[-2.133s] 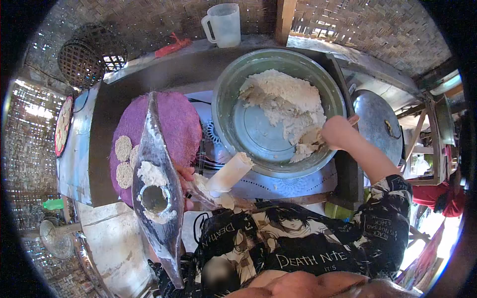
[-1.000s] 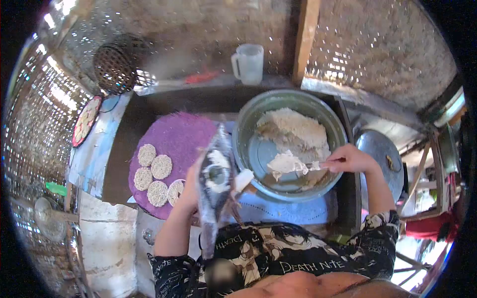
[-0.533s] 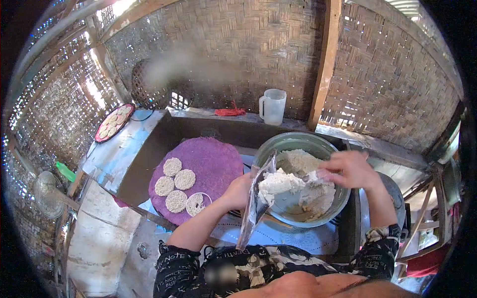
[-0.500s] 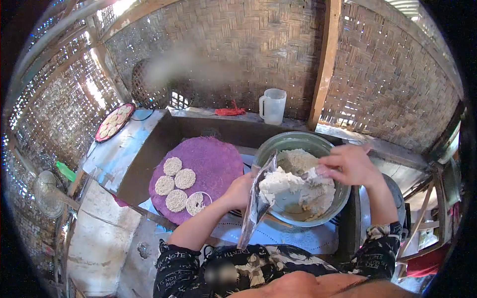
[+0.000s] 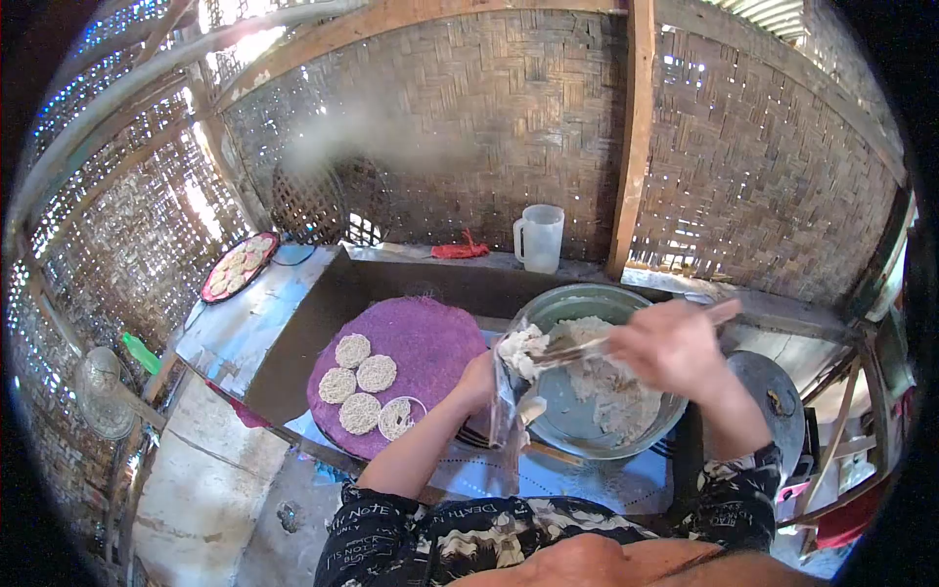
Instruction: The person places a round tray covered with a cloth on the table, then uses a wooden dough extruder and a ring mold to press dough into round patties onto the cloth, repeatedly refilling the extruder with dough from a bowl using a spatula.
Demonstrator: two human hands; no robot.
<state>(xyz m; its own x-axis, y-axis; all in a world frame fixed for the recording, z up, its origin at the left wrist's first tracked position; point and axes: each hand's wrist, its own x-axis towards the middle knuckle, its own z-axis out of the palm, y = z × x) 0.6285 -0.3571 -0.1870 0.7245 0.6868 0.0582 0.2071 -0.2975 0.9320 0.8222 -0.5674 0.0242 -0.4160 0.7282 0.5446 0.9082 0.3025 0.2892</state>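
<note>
In my left hand [image 5: 476, 383] is the edge of a clear plastic bag [image 5: 503, 416], held with its mouth toward the basin. My right hand [image 5: 670, 354], slightly blurred, grips a spatula [image 5: 575, 353] whose handle end sticks out past the fist. The blade touches a lump of white dough [image 5: 523, 348] at the bag's mouth. Below the right hand, more crumbly dough [image 5: 614, 391] lies in the round green basin [image 5: 675, 416]. Left of my left hand, several round lacy dough discs [image 5: 377, 372] lie on a purple round mat [image 5: 430, 333], beside a partly filled white ring [image 5: 402, 417].
A translucent pitcher [image 5: 541, 240] and a red plastic bag [image 5: 460, 249] stand behind the dark trough wall [image 5: 421, 273]. A tray of pale discs [image 5: 241, 266] rests on the left ledge. A round dark lid [image 5: 768, 396] is close by my right arm.
Much of the white dough has left the basin's near left side, and a lump now sits at the bag's mouth. My right hand has moved left with the spatula. The view has shifted slightly.
</note>
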